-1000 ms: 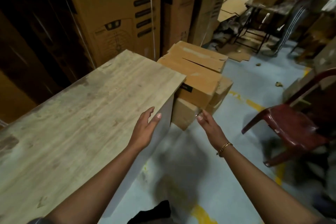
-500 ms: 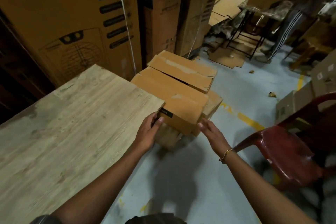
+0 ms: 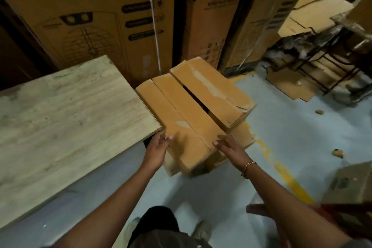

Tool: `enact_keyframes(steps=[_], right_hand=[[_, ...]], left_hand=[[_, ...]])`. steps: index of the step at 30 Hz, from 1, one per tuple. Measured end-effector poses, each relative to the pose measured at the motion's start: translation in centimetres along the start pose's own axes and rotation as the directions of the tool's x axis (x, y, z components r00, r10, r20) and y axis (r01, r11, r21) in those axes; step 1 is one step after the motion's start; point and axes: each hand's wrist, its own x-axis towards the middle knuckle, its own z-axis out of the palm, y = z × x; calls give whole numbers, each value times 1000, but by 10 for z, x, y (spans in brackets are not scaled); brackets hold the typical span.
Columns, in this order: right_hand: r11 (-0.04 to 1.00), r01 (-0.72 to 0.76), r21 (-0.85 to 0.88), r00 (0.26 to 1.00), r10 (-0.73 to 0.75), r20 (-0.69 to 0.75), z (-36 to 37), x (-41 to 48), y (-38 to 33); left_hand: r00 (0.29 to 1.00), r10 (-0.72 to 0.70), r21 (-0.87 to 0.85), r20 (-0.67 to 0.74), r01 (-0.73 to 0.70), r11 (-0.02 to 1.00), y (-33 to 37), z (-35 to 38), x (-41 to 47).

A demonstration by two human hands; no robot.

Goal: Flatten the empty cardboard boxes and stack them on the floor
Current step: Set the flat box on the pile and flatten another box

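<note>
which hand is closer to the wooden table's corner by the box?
Left. The left hand is right beside the table corner, against the cardboard box; the right hand is across the box's width.

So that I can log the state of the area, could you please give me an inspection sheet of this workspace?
surface: worn wooden tabletop on the left; grey floor with a yellow line.
job's things: unflattened cardboard boxes piled beside the tabletop's end, top flaps closed with a gap between them.
clutter: small scraps and flat cardboard on the floor.
grippers: left hand and right hand open, touching the near corners of the top one.
cables: nothing seen.
surroundings: tall printed cartons behind, a white strap down one; part of a red chair at lower right.
</note>
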Motion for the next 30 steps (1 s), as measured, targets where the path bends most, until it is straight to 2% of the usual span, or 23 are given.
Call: enact_keyframes(steps=[8, 13, 17, 21, 25, 30], right_hand=[[995, -51, -89, 973, 70, 221, -54, 106, 23], [984, -75, -162, 968, 111, 223, -58, 177, 45], [976, -117, -184, 963, 157, 219, -53, 236, 89], [965, -196, -173, 931, 239, 277, -44, 265, 98], [950, -274, -151, 899, 308, 312, -35, 293, 116], [965, -260, -38, 898, 256, 358, -27, 307, 130]], left_hand=[[963, -229, -81, -141, 219, 972, -23, 58, 23], [916, -355, -160, -188, 328, 931, -49, 85, 64], [844, -489, -237, -219, 440, 866, -67, 108, 95], [754, -626, -320, -201, 553, 769, -88, 130, 106], [701, -687, -357, -189, 603, 713, -115, 145, 115], [739, -627, -388, -247, 518, 762, -118, 165, 123]])
